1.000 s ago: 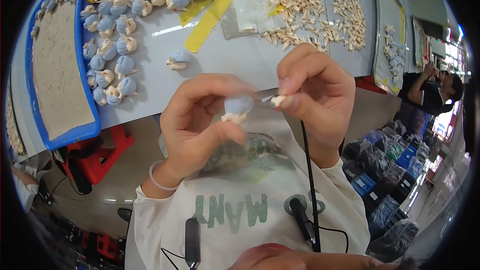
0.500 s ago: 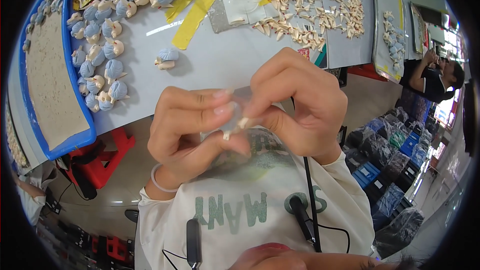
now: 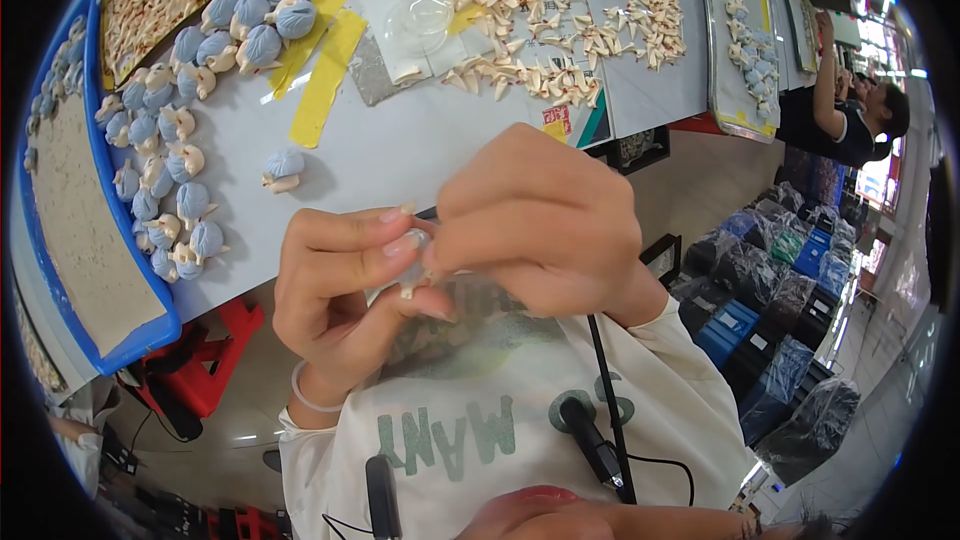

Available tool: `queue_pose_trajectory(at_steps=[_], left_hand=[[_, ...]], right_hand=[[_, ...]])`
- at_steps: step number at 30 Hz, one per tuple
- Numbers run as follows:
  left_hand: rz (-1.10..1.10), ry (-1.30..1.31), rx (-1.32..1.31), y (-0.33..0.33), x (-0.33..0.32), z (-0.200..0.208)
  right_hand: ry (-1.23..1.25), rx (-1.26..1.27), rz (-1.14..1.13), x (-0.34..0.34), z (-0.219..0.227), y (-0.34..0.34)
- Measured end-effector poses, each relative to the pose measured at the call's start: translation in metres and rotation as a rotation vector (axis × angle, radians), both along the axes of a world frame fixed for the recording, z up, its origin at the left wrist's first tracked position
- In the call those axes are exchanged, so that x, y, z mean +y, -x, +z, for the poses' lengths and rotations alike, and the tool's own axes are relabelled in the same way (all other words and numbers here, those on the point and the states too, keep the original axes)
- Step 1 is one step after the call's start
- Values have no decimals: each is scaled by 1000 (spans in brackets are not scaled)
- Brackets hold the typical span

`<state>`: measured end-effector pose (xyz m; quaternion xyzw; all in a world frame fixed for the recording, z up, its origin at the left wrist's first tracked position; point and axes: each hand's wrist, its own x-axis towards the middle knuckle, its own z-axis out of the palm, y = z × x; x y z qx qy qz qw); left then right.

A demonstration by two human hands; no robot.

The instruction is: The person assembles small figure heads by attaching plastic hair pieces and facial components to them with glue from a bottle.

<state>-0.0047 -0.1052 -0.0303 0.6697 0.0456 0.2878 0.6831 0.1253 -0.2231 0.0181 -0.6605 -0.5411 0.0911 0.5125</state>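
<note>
Between the fingertips of my left hand (image 3: 340, 270) is a small blue-grey and cream doll head (image 3: 416, 240), mostly hidden by the fingers. My right hand (image 3: 545, 225) is closed, its thumb and fingers pinched together against the right side of that head. Its fingertips are partly covered and blurred, so what they pinch cannot be made out. Both hands are in front of my chest, near the table's front edge. A single blue-haired doll head (image 3: 284, 170) lies apart on the table beyond my left hand. Farther left stands a cluster of similar doll heads (image 3: 192, 202).
A blue-rimmed tray (image 3: 165, 325) with a sandy bed lies at the left. Small cream pointed pieces (image 3: 640, 15) are spread at the back, near yellow tape strips (image 3: 328, 80) and a clear round dish (image 3: 425, 20). Another tray (image 3: 715, 50) stands right; a person (image 3: 840, 125) sits beyond.
The table and its things appear shifted left and lower in view. My right hand has turned, its back now covering the fingertips. The left hand still grips the doll head.
</note>
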Motion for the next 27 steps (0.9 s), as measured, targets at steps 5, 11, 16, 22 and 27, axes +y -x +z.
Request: queue_pose_trajectory(at_steps=[5,11,16,22,27], left_hand=[[57,216,15,-1,5,5],[124,246,122,-3,10,9],[88,232,96,-5,11,4],[119,254,107,-4,16,6],[92,288,109,0,23,6]], right_hand=[[32,159,-407,-18,-12,-57],[419,-233,-548,-17,-32,-82],[461,-347,-436,-14,-34,-89],[367,-174,-403,-21,-20,-94],[100,313,-386,-25,-8,-85]])
